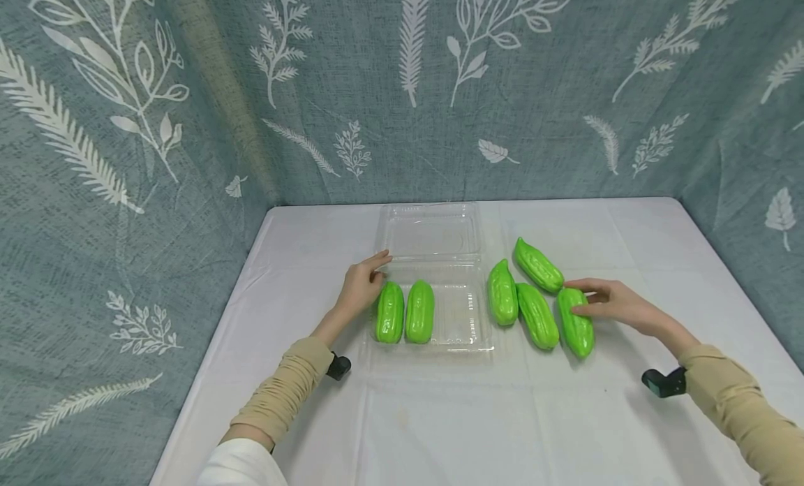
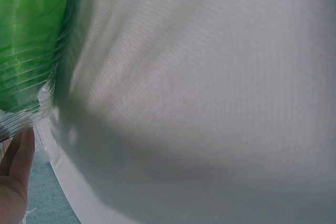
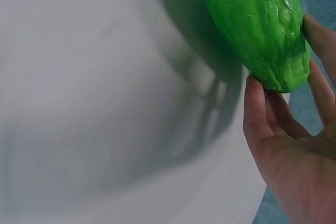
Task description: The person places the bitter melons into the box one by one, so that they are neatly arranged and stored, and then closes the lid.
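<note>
Our right hand (image 1: 618, 306) bends in from the right, wrist above the table (image 1: 440, 423), thumb on the near side and fingers stretched along the far side. Its grip is narrow, pinching a glossy bitter gourd (image 1: 576, 336) by its far end; the right wrist view shows fingertips set around that end. Whether the gourd's other end touches the table, we cannot tell.

Our left hand (image 1: 361, 285) reaches forward to the left edge of a clear plastic clamshell container (image 1: 452, 311), close to its hinge. Its fingers lie nearly straight against the edge, in a relaxed grip, and the left wrist view shows them at the ribbed wall; the thumb is too hidden for us to judge whether it presses.

The container's lid (image 1: 430, 234) lies folded back on the far side. In the base, a left gourd (image 1: 390, 313) and a second gourd (image 1: 419, 311) lie side by side, lengthwise. Between the container and our right hand lie three more: one gourd beside the base (image 1: 502, 294), one slanted gourd (image 1: 538, 318) close against it, and one rear gourd (image 1: 539, 265) near our right fingertips.

We wear tan sleeves (image 1: 735, 402) and black wrist cameras (image 1: 667, 383). Leaf-patterned blue-grey curtains (image 1: 402, 144) stand behind.
</note>
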The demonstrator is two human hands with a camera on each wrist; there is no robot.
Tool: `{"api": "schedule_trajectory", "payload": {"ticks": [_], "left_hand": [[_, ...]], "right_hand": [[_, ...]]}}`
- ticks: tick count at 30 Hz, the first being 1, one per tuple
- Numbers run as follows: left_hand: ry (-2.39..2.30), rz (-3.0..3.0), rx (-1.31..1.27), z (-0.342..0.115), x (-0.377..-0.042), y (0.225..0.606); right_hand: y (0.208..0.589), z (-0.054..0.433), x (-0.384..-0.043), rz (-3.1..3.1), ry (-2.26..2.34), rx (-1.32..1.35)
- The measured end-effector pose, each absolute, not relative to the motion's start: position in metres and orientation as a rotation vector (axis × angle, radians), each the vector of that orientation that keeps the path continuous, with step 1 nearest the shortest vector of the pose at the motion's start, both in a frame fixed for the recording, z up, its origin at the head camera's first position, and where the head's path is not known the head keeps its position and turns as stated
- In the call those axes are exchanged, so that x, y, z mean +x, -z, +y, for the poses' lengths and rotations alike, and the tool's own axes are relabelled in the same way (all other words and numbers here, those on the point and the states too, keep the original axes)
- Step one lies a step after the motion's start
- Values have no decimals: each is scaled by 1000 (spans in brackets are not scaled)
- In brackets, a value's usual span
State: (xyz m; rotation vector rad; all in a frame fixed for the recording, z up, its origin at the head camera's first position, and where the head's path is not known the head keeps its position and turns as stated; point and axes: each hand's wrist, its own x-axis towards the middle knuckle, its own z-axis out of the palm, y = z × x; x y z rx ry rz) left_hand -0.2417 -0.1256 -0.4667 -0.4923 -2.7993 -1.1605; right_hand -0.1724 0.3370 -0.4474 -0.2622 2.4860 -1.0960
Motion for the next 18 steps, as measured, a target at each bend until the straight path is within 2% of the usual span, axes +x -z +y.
{"api": "schedule_trajectory", "payload": {"ticks": [18], "left_hand": [[1167, -2794, -501, -127, -242, 468]], "right_hand": [[438, 340, -177, 2496, 1193, -244]]}}
